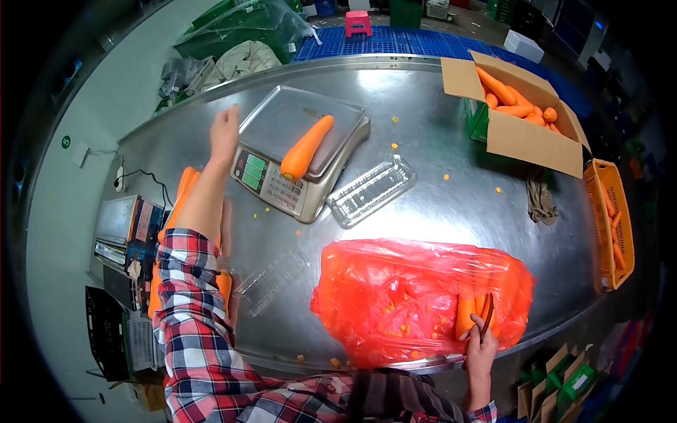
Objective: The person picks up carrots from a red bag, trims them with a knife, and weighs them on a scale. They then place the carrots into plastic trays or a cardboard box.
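A large carrot [307, 148] lies across the pan and front edge of a digital scale [271, 185]. My left hand [226, 130] is raised just left of the scale pan, its fingers closed; whether anything is in them cannot be made out. Near the front edge, my right hand [479, 345] grips a thin dark-handled tool [488, 314] over carrots [465, 315] at a red plastic bag [388, 296]. A clear plastic tray [372, 192] sits right of the scale. Another clear tray [271, 283] lies nearer me.
An open cardboard box [532, 143] of carrots stands at the back right, beside an orange crate [599, 225]. A crumpled cloth [541, 199] lies near them. More carrots [224, 285] are under my left arm. Small orange scraps dot the metal table [423, 211].
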`<action>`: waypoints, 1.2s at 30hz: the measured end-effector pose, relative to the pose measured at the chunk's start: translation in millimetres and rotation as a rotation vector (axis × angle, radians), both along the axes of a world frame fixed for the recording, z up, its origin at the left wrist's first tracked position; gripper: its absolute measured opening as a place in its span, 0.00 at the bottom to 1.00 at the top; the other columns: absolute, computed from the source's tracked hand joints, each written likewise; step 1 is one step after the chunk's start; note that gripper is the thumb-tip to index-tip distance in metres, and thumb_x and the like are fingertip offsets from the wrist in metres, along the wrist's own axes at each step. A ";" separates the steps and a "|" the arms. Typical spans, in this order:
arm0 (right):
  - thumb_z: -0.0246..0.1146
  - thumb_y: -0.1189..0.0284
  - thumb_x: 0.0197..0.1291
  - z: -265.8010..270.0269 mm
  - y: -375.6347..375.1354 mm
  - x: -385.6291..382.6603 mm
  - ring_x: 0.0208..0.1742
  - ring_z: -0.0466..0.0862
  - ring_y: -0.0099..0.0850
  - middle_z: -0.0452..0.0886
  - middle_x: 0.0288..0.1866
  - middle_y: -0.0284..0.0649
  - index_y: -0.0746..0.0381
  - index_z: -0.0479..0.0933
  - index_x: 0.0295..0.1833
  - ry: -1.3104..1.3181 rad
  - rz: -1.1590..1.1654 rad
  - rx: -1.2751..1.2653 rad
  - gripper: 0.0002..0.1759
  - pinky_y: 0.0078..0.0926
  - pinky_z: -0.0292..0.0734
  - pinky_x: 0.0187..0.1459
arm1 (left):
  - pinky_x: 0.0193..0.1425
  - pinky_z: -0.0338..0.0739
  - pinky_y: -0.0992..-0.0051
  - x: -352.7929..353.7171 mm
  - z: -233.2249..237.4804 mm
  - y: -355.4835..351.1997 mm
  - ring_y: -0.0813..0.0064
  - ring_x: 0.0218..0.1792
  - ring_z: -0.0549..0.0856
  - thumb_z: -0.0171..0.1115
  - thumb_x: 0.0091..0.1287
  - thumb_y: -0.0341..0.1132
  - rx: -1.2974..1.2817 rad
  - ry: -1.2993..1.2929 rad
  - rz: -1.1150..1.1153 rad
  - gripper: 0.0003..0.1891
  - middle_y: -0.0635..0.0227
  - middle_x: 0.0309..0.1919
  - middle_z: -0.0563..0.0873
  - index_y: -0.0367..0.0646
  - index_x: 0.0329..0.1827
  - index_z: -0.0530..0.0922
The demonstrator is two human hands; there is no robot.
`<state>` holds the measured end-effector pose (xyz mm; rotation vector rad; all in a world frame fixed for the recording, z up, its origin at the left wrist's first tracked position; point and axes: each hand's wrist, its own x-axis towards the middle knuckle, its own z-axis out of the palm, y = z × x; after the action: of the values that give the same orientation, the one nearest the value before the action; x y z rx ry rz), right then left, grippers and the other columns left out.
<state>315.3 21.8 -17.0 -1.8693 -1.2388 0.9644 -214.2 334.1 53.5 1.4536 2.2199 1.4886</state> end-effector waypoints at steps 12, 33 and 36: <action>0.51 0.78 0.68 -8.4 -8.9 5.8 0.25 0.73 0.18 0.77 0.24 0.34 0.69 0.76 0.53 0.021 -0.068 -0.007 0.13 0.16 0.68 0.30 | 0.56 0.74 0.62 61.2 -75.6 29.6 0.53 0.50 0.81 0.56 0.57 0.61 -0.765 0.289 -0.210 0.35 0.48 0.45 0.83 0.38 0.56 0.76; 0.53 0.76 0.67 -5.6 -19.3 -9.9 0.23 0.72 0.18 0.76 0.24 0.33 0.67 0.75 0.54 -0.026 0.103 0.178 0.14 0.18 0.67 0.27 | 0.64 0.68 0.62 18.9 -156.8 -356.5 0.52 0.58 0.76 0.75 0.45 0.43 -0.514 0.508 -0.426 0.33 0.55 0.56 0.78 0.42 0.56 0.76; 0.54 0.73 0.66 9.7 -24.2 18.5 0.24 0.74 0.20 0.78 0.24 0.34 0.67 0.75 0.55 0.028 -0.127 0.129 0.15 0.21 0.70 0.28 | 0.63 0.69 0.63 0.8 -159.2 -361.3 0.54 0.59 0.75 0.74 0.48 0.42 -0.568 0.609 -0.574 0.28 0.55 0.57 0.77 0.42 0.53 0.78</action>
<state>333.8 -2.5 -7.3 -1.8041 -1.1247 0.8201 -213.4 -27.2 -105.7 2.2143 1.9381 0.2264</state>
